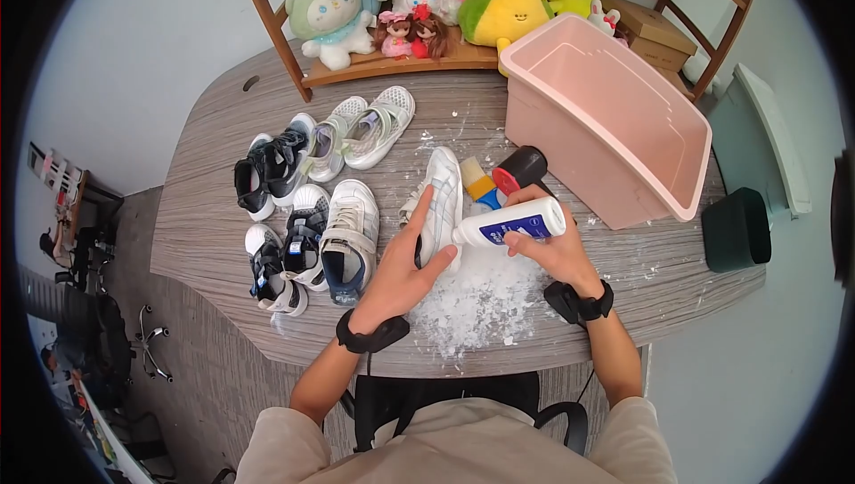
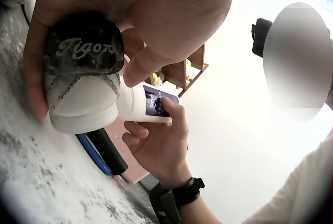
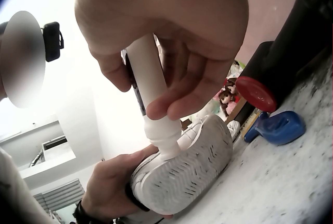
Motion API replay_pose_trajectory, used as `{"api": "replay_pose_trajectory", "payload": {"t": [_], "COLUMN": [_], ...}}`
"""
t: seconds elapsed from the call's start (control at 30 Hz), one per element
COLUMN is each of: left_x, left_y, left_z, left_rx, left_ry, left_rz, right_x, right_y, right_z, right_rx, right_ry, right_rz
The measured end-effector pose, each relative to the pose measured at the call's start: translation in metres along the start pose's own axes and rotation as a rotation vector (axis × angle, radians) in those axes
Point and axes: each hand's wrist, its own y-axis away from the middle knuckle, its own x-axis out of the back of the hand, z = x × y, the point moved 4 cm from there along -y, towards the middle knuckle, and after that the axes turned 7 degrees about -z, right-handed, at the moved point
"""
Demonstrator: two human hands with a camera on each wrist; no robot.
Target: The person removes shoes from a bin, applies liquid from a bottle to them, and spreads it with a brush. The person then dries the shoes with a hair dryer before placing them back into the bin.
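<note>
A white sneaker point(image 1: 443, 183) with grey side stripes is tilted on its side, toe pointing away from me, over the whitened tabletop. My left hand point(image 1: 398, 281) grips it around the heel, thumb on one side and fingers on the other. Dark lettered fabric point(image 2: 83, 47) covers the heel in the left wrist view. In my right hand point(image 1: 563, 257) is a white squeeze bottle point(image 1: 521, 223) with a blue label. The bottle's applicator tip point(image 3: 167, 150) meets the sneaker's side right by the edge of its patterned sole point(image 3: 190, 172).
White residue point(image 1: 472, 306) is scattered over the wooden table. Several small shoes point(image 1: 352, 226) stand to the left. A blue-handled brush point(image 1: 481, 186) and a black, red-rimmed hair dryer point(image 1: 521, 168) lie beyond the bottle, before a pink bin point(image 1: 614, 119). Plush toys point(image 1: 503, 3) fill a shelf behind.
</note>
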Motion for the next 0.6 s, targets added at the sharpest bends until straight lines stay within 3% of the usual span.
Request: {"api": "replay_pose_trajectory", "payload": {"t": [0.37, 0.47, 0.6], "left_x": [-0.0006, -0.0001, -0.0005], "left_y": [0.0000, -0.0002, 0.0012], "left_z": [-0.0029, -0.0017, 0.0008], "left_rx": [-0.033, -0.108, -0.016], "left_ry": [-0.013, -0.114, -0.008], "left_rz": [-0.015, 0.031, -0.019], "right_x": [-0.0013, -0.0018, -0.0032], "right_y": [0.0023, 0.0023, 0.0029], "right_z": [-0.0022, -0.0065, -0.0096], "right_rx": [0.028, 0.033, 0.071], "right_ry": [0.008, 0.024, 0.055], "right_rz": [-0.059, -0.079, -0.105]}}
